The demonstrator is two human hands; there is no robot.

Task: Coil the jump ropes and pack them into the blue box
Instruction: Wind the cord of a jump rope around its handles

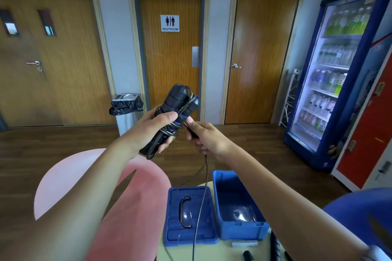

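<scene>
Plainly the winding is under way: the left hand (157, 129) is wrapped round the two thick black jump-rope handles (178, 99), held together and tilted up and away, with its thumb across the turns of thin dark cable (202, 197) that lie about them. The right hand (203, 135), just right of the bundle, pinches the cable between thumb and fingertips, the other fingers curled under. From there the loose length drops across the flat blue lid (174, 218) and out of the near edge of view. To do this step well, I would keep the thumb pressing on the last turn so nothing springs loose, feed the cable with light, even tension, and lay each turn beside its neighbour rather than across it, since a stiff cable like this will likely want to uncoil. Letting it slide through the pinch should keep the tail from snagging on the lid. The open blue plastic box (244, 230) stands on the pale table (222, 252) just right of the lid, holding nothing I can see; a second black rope (275, 243) lies near it, mostly hidden.
</scene>
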